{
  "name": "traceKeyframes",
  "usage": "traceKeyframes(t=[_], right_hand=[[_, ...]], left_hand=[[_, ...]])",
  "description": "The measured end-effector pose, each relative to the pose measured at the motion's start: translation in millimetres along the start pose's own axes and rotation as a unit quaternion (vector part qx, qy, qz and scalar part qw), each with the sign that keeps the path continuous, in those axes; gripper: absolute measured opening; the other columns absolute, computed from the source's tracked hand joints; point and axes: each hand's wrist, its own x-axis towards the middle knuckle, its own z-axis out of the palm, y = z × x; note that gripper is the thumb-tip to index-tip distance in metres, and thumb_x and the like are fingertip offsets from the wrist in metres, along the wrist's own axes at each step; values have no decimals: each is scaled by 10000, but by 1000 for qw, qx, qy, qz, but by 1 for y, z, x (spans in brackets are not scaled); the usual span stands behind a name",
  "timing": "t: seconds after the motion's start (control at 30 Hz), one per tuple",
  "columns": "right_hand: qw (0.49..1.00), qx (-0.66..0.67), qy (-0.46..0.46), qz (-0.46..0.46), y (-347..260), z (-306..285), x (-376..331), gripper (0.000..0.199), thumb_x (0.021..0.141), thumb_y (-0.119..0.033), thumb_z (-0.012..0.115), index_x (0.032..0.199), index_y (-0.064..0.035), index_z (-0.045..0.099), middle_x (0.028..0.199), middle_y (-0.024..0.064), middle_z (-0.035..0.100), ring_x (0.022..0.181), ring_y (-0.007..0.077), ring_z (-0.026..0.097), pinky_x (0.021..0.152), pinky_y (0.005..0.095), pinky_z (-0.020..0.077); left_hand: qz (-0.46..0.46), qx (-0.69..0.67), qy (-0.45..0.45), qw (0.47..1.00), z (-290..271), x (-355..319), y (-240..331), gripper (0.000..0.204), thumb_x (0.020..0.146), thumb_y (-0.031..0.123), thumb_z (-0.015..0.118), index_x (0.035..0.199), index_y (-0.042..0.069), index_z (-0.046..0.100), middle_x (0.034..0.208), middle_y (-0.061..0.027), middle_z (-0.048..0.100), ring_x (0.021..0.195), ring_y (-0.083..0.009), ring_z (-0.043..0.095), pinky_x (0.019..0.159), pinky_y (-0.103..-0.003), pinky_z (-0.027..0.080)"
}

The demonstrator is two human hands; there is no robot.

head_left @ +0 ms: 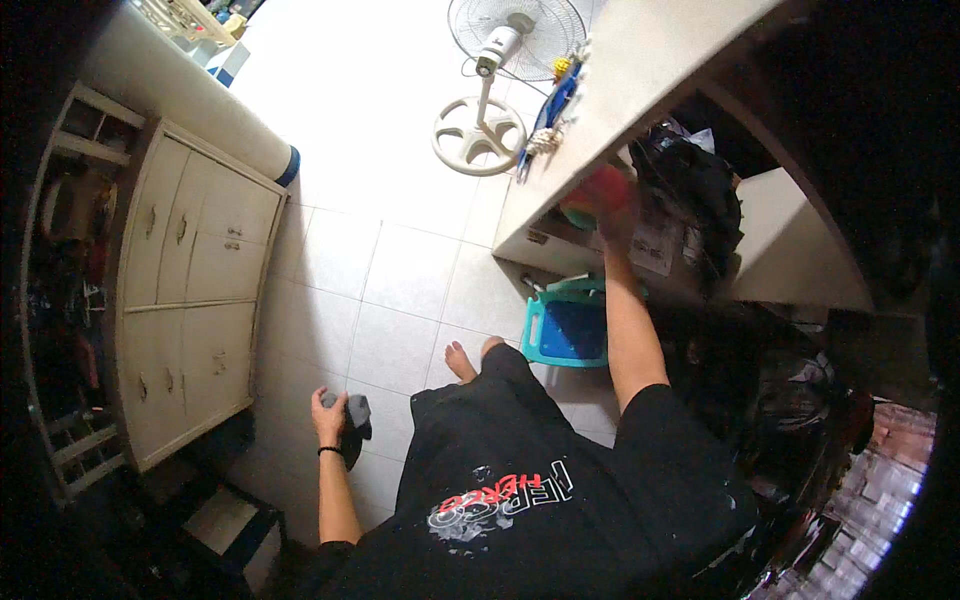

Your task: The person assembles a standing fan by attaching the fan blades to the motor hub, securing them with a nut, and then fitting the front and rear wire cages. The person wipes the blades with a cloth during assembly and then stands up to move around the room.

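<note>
Low on the left, my left hand (326, 420) is closed around a bunched dark cloth with grey ends (357, 412), which looks like a pair of socks. The cloth hangs down beside the wrist, over the tiled floor. My right arm stretches forward into an open shelf compartment, where my right hand (617, 214) is smeared by motion and in shade. Right by its fingers is a rounded red and green thing (582, 212), too blurred to name. Whether the hand grips it or only touches it does not show. A dark bundle, perhaps a bag (690, 190), lies deeper in the compartment.
A teal stool with a blue seat (572, 330) stands below my right forearm. Ahead is a white standing fan (480, 135), beside the shelf's pale side (600, 95). A cream cabinet (190, 250) lines the left. Dark clutter (790, 360) fills the right side.
</note>
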Motion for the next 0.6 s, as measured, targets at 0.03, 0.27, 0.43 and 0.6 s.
traceKeyframes(t=[0.03, 0.27, 0.43, 0.6], right_hand=[[998, 31, -56, 5, -24, 10, 1, 885, 775, -436, 877, 1467, -55, 479, 1403, 158, 571, 1281, 313, 566, 1113, 463, 453], [995, -51, 10, 82, -15, 26, -9, 613, 909, -366, 674, 1398, -16, 554, 1435, 202, 560, 1249, 369, 591, 1019, 530, 489], [905, -205, 138, 346, 20, 35, -86, 482, 1006, -316, 528, 1349, 13, 607, 1458, 234, 551, 1226, 409, 608, 953, 577, 514], [640, -95, -8, 762, -23, 163, -215, 540, 935, -381, 571, 1368, -58, 596, 1171, 204, 676, 980, 384, 657, 676, 529, 550]], left_hand=[[7, -13, 25, 1000, -10, 21, 8, 668, 783, 330, 857, 1326, 45, 593, 1252, -215, 649, 1153, -352, 621, 988, -447, 503], [109, -84, -31, 990, -28, 170, 193, 642, 797, 325, 854, 1321, 57, 600, 1186, -179, 678, 1065, -304, 651, 945, -409, 521], [164, -61, -36, 984, -44, 321, 265, 614, 806, 342, 848, 1296, 50, 619, 1158, -192, 699, 1061, -309, 664, 933, -410, 525], [114, -4, -59, 992, -90, 429, 304, 560, 858, 390, 816, 1245, 21, 652, 1162, -196, 704, 1065, -308, 661, 933, -410, 515]])
